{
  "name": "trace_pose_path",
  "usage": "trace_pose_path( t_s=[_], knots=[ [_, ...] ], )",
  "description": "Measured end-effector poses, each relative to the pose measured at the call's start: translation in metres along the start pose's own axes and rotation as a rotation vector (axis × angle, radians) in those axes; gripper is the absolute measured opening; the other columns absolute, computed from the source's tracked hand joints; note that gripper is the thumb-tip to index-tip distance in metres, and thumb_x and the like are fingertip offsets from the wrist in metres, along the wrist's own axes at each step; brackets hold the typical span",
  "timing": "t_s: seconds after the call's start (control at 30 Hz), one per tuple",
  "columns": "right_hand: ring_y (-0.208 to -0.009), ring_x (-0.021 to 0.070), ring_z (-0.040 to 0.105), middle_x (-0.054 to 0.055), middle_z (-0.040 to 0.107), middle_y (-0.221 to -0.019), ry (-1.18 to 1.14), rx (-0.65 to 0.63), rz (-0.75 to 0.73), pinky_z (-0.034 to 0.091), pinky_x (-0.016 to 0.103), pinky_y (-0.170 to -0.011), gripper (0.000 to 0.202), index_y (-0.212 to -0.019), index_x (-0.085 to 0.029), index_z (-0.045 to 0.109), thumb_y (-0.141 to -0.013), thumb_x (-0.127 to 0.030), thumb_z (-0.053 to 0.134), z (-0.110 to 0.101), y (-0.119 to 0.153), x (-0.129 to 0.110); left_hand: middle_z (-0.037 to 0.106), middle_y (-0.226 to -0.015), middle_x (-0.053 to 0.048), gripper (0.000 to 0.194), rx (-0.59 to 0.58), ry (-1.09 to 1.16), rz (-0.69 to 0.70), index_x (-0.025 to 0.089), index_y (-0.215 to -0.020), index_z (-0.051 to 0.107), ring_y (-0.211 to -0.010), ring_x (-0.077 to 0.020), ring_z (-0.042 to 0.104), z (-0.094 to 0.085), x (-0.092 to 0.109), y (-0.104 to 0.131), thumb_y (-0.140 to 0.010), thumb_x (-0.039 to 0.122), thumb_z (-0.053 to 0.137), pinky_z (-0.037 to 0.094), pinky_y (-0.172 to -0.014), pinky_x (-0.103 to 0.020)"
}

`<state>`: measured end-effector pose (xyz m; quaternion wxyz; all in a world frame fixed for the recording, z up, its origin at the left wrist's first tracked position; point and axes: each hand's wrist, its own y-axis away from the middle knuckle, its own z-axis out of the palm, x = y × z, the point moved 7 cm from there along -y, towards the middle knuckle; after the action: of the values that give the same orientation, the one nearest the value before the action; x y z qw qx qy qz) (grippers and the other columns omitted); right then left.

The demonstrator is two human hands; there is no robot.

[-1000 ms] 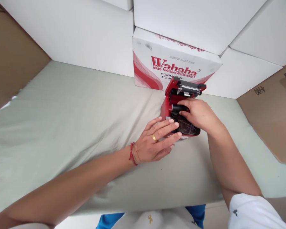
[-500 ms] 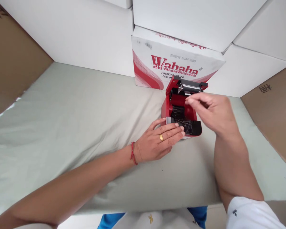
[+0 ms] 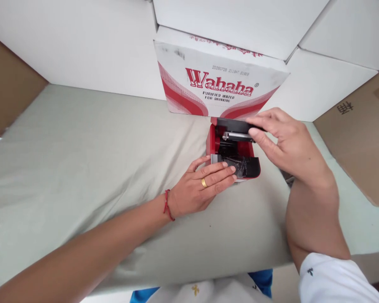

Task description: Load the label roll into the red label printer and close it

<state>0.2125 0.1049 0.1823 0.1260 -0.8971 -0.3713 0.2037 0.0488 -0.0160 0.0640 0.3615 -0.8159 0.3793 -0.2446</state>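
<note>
On the pale green cloth-covered table [image 3: 82, 160], seen from the head view, a small red device [image 3: 232, 153] with an open black interior is set near the back edge, just in front of a white Wahaha carton [image 3: 217, 88]. Plain white boxes [image 3: 82, 46] are stacked behind and beside the carton; brown cardboard [image 3: 356, 143] is seen at the right, more at the far left. The left hand [image 3: 198, 189] is laid flat against the device's near left corner, fingers [image 3: 217, 172] extended and close together, a gold ring [image 3: 204, 182] and a red wrist cord [image 3: 167, 205] visible. The right hand [image 3: 290, 145] is placed on the device's black lid [image 3: 232, 125], thumb below and fingers above, clamped on its right end. Compared with half a second ago, the lid is tipped down over the body rather than stood upright, the right hand is moved onto it, the left hand is unchanged, and the carton's print is uncovered.
</note>
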Motion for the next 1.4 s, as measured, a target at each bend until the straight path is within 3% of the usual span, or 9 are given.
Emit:
trace_pose_path(
  t_s=[0.13, 0.23, 0.4, 0.6, 0.7, 0.8, 1.0, 1.23, 1.4],
  knots=[
    [-0.104, 0.0249, 0.078, 0.009, 0.081, -0.12, 0.038, -0.251, -0.121, 0.062, 0.039, -0.087, 0.04, -0.122, -0.023, 0.086, -0.107, -0.016, 0.05, 0.009, 0.011, -0.014, 0.083, -0.141, -0.006, 0.047, 0.002, 0.004, 0.003, 0.021, -0.154, 0.061, -0.145, -0.0178, 0.069, 0.0, 0.0, -0.001, -0.108, 0.01, 0.054, 0.03, -0.143, -0.043],
    [-0.104, 0.0245, 0.078, 0.01, 0.081, -0.122, 0.086, -0.329, -0.13, 0.06, 0.036, -0.084, 0.046, -0.111, -0.022, 0.088, -0.098, -0.003, 0.047, 0.019, 0.015, -0.014, 0.083, -0.141, -0.008, 0.046, 0.021, 0.019, 0.009, 0.018, -0.151, 0.063, -0.146, -0.0197, 0.069, -0.001, 0.001, -0.001, -0.106, 0.01, 0.056, 0.032, -0.142, -0.044],
    [-0.105, 0.0247, 0.077, 0.009, 0.082, -0.124, 0.104, -0.376, -0.058, 0.057, 0.034, -0.084, 0.047, -0.101, -0.021, 0.088, -0.096, 0.001, 0.047, 0.025, 0.013, -0.014, 0.072, -0.158, -0.014, 0.069, 0.098, 0.052, -0.142, 0.022, -0.168, 0.047, -0.158, -0.0251, 0.06, -0.009, -0.017, 0.006, -0.102, 0.015, 0.063, 0.043, -0.136, -0.048],
    [-0.103, 0.0238, 0.077, 0.008, 0.082, -0.123, 0.073, -0.418, -0.024, 0.055, 0.034, -0.081, 0.046, -0.107, -0.022, 0.089, -0.099, -0.002, 0.049, 0.023, 0.012, -0.014, 0.069, -0.163, -0.008, 0.088, -0.046, 0.104, -0.339, 0.029, -0.174, 0.035, -0.155, -0.0242, 0.062, -0.013, -0.047, 0.004, -0.091, 0.004, 0.05, 0.038, -0.137, -0.049],
    [-0.101, 0.0234, 0.076, 0.008, 0.083, -0.124, 0.085, -0.438, -0.018, 0.053, 0.034, -0.079, 0.047, -0.103, -0.021, 0.089, -0.095, 0.002, 0.049, 0.024, 0.01, -0.014, 0.081, -0.145, -0.001, 0.084, -0.035, 0.047, -0.351, 0.03, -0.164, 0.05, -0.135, -0.0226, 0.071, -0.023, -0.05, -0.003, -0.086, 0.0, 0.05, 0.032, -0.137, -0.05],
    [-0.1, 0.0244, 0.076, 0.009, 0.084, -0.123, 0.119, -0.467, -0.027, 0.052, 0.034, -0.078, 0.048, -0.1, -0.018, 0.088, -0.09, 0.004, 0.048, 0.028, 0.008, -0.015, 0.087, -0.128, 0.001, 0.075, -0.03, 0.003, -0.394, 0.029, -0.152, 0.062, -0.104, -0.0213, 0.071, -0.03, -0.053, -0.01, -0.085, -0.002, 0.051, 0.042, -0.119, -0.048],
    [-0.102, 0.0245, 0.077, 0.01, 0.084, -0.125, 0.102, -0.435, -0.05, 0.054, 0.033, -0.079, 0.048, -0.103, -0.018, 0.089, -0.09, 0.004, 0.048, 0.026, 0.008, -0.013, 0.089, -0.119, 0.001, 0.069, -0.023, 0.026, -0.447, 0.029, -0.149, 0.063, -0.082, -0.0191, 0.059, -0.025, -0.055, -0.006, -0.089, 0.0, 0.049, 0.042, -0.096, -0.043],
    [-0.105, 0.021, 0.076, 0.007, 0.081, -0.132, 0.008, -0.465, -0.235, 0.057, 0.031, -0.078, 0.053, -0.107, -0.025, 0.089, -0.098, 0.0, 0.042, 0.013, 0.03, -0.028, 0.074, -0.151, -0.011, 0.066, 0.102, 0.018, -0.208, 0.032, -0.156, 0.057, -0.113, -0.0225, 0.072, -0.017, -0.046, 0.011, -0.098, 0.002, 0.053, 0.05, -0.099, -0.042],
    [-0.092, 0.0217, 0.075, 0.007, 0.082, -0.111, 0.048, -0.506, -0.169, 0.055, 0.033, -0.074, 0.048, -0.116, -0.03, 0.088, -0.099, -0.006, 0.05, 0.012, 0.037, -0.025, 0.067, -0.128, -0.007, 0.063, 0.179, 0.067, -0.267, 0.035, -0.146, 0.07, -0.116, -0.0213, 0.065, -0.019, -0.055, 0.018, -0.1, -0.003, 0.049, 0.058, -0.097, -0.037]
  ],
)
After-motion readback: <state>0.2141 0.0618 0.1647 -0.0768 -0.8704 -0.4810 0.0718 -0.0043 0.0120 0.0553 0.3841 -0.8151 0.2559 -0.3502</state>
